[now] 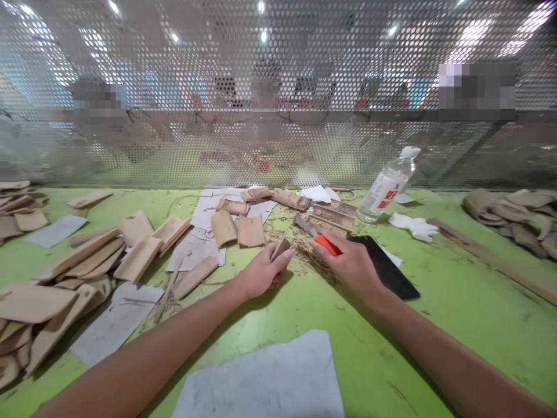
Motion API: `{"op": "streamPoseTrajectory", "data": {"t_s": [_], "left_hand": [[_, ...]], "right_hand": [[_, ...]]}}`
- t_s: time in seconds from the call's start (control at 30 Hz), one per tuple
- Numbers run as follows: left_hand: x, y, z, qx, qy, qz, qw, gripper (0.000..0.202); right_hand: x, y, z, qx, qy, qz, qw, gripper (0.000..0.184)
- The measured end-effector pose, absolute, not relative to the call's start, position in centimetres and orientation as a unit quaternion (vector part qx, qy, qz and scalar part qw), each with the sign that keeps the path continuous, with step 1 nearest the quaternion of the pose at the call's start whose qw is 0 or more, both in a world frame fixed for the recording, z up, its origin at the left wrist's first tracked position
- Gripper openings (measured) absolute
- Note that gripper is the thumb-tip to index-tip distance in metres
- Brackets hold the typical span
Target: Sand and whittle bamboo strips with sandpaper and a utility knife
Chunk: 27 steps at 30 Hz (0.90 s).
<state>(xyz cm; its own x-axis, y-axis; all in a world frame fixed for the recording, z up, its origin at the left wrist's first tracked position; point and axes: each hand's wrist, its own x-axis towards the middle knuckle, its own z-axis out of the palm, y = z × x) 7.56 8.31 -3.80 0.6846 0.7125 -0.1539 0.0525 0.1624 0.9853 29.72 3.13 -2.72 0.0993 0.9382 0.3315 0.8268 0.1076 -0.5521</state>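
My left hand [263,271] is closed around a small brown bamboo piece [279,249], its end sticking up past the thumb. In my right hand [354,264] I grip an orange-handled knife [326,245], whose greyish front part points up and to the left. A gap separates the knife from the piece in my left hand. Thin shavings [300,264] lie scattered on the green table between the two hands. Just beyond them are curved bamboo pieces [251,231], and split bamboo lengths [333,216] rest behind the knife.
Bamboo pieces are heaped at left [39,302]. A clear bottle [385,188] stands at back right beside a crumpled white tissue [413,226]. A black flat object [387,270] lies by my right wrist. Grey paper [265,380] lies in front; a perforated metal screen [174,148] borders the back.
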Motion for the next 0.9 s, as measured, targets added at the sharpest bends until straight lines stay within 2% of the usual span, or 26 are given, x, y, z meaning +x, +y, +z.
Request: {"op": "streamPoseTrajectory", "data": {"t_s": [0.27, 0.47, 0.7, 0.9], "left_hand": [[7.1, 8.3, -2.9, 0.636, 0.304, 0.228, 0.672, 0.050], [7.3, 8.0, -2.9, 0.634, 0.309, 0.246, 0.665, 0.041], [7.5, 7.9, -3.5, 0.607, 0.330, 0.254, 0.676, 0.035], [6.5, 9.0, -2.0, 0.547, 0.321, 0.165, 0.755, 0.024]], "right_hand": [[28.3, 1.9, -2.7, -0.564, -0.767, 0.159, 0.261, 0.036], [27.8, 1.8, -2.6, -0.567, -0.770, 0.154, 0.250, 0.035], [28.8, 2.3, -2.3, -0.635, -0.709, 0.089, 0.293, 0.042], [29.8, 3.0, -2.7, -0.664, -0.675, 0.071, 0.315, 0.045]]}}
